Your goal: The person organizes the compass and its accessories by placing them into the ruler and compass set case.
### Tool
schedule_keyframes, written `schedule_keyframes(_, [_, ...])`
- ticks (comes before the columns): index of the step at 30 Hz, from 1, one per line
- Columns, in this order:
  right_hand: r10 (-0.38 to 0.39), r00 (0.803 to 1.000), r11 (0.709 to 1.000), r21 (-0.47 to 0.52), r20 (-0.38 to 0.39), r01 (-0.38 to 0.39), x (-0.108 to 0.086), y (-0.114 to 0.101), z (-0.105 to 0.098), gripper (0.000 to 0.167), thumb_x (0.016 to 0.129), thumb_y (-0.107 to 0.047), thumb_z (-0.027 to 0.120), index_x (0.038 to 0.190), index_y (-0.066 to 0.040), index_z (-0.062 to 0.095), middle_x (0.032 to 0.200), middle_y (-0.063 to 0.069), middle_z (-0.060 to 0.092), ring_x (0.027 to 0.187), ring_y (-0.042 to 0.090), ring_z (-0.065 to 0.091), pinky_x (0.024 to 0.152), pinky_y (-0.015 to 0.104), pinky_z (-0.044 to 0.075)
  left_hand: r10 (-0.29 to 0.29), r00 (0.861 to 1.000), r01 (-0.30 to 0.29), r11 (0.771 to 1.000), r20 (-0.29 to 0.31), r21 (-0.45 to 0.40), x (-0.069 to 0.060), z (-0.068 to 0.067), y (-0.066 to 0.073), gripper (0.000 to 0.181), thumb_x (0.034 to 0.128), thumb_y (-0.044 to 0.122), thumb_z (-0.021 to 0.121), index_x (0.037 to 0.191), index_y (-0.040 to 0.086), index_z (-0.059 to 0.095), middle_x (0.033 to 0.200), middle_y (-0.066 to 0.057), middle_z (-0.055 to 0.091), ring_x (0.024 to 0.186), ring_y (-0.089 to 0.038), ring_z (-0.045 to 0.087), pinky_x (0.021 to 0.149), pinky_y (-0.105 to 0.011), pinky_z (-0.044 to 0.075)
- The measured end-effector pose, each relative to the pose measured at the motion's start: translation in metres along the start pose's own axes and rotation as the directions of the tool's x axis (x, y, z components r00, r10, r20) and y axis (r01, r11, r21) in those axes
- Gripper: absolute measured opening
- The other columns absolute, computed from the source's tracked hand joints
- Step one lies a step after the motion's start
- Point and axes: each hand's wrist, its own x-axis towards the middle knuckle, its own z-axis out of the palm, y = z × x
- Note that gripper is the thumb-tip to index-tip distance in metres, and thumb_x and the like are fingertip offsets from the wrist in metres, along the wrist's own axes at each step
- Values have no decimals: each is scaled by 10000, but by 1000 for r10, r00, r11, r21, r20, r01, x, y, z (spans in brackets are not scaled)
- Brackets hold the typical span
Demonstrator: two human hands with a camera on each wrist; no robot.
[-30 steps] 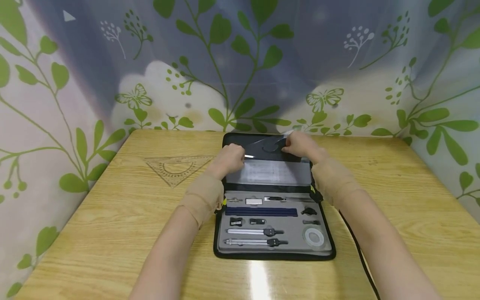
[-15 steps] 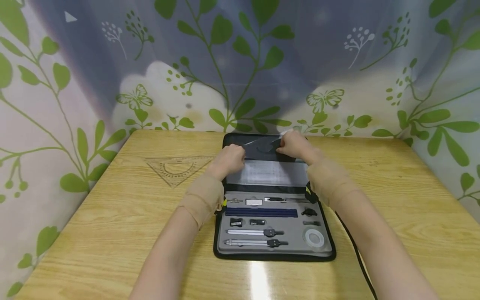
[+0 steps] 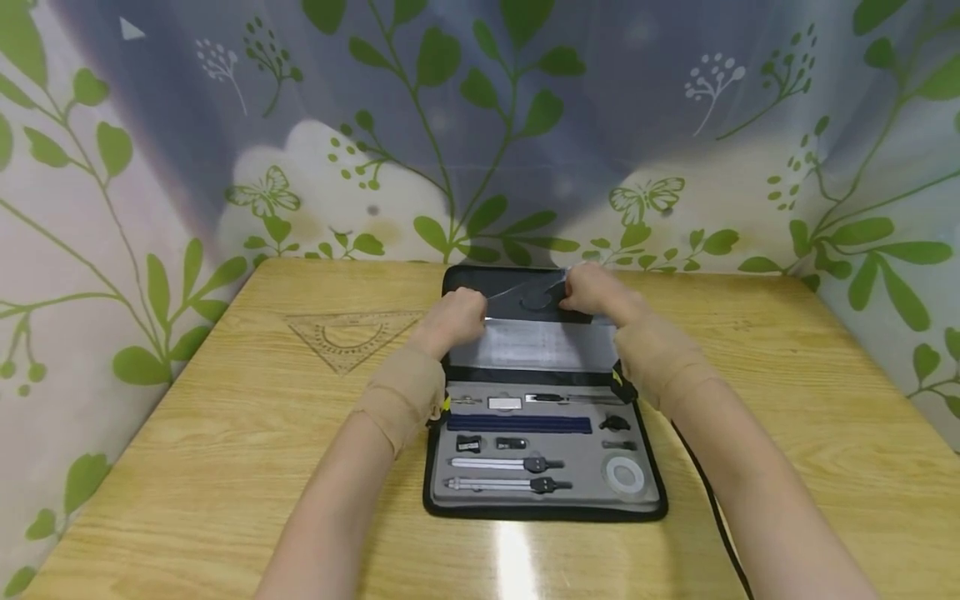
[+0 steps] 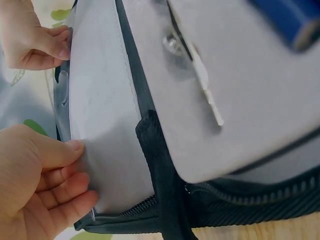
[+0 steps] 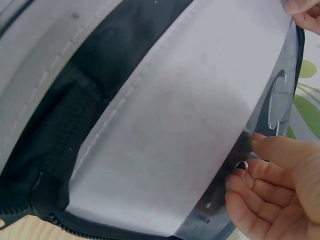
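Note:
A black zip case (image 3: 551, 514) of drawing instruments lies unfolded on the table. Its lid has a whitish see-through pocket (image 3: 532, 346). At the left of the pocket's top edge, my left hand (image 3: 459, 315) pinches the edge; in the left wrist view its thumb (image 4: 75, 146) lies over the edge, other fingers curled behind. My right hand (image 3: 596, 292) grips a clear set square (image 5: 212, 220) with a half-round cutout, near the pocket's right side. The right wrist view has this set square along the pocket edge; I cannot tell how much of it is inside.
Another clear set square (image 3: 340, 360) lies left of the case. In the grey tray sit a blue scale ruler (image 3: 517, 423), white eraser (image 3: 505, 403), sharpener (image 3: 468, 443), two compasses (image 3: 510, 484) and a tape roll (image 3: 624, 475). A black cable (image 3: 716, 500) runs by my right arm.
My right hand, with the set square, has shifted a little left, then slightly back right. The left hand keeps its place at the pocket edge.

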Motion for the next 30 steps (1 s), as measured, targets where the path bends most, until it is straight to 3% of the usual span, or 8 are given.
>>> schedule_keyframes(6, [12,1000,1000,2,12,-12,0,3,-2,411,828,-153,661,497,-132,418,480,-37,356,453,120,306,516,291,332,49,999,-48,985,-3,167,-2,1,1,131,871,121,531,805,115,645,890,-46,632,868,-243,575,764,-383,431])
schedule_keyframes(12, [-13,1000,1000,-2,12,13,0,5,-3,425,834,-144,648,489,-145,400,464,-46,332,436,106,281,518,286,329,68,998,-61,957,-14,282,-5,0,3,122,903,186,521,942,164,635,936,-15,661,892,-251,501,795,-383,325])
schedule_keyframes(17, [-22,999,1000,0,28,22,1,4,-2,439,836,-141,652,494,-150,376,466,-48,298,434,98,234,504,276,303,58,998,-49,953,-23,298,-8,1,1,83,918,210,517,928,194,598,946,-26,646,908,-271,468,801,-403,302])
schedule_keyframes(26, [-12,1000,1000,22,23,11,4,-2,-3,402,808,-96,648,500,-133,392,475,-41,310,448,115,279,491,281,321,114,991,-91,958,-71,272,-9,4,-2,119,890,144,546,781,177,581,802,18,581,801,-203,464,759,-377,303])
schedule_keyframes(30, [46,999,999,4,-2,-46,7,-4,-8,221,796,-69,647,601,-50,545,586,37,501,543,176,452,551,322,410,114,990,-91,963,-78,255,-7,3,-3,132,879,126,559,757,176,558,773,16,551,772,-200,469,746,-374,302])
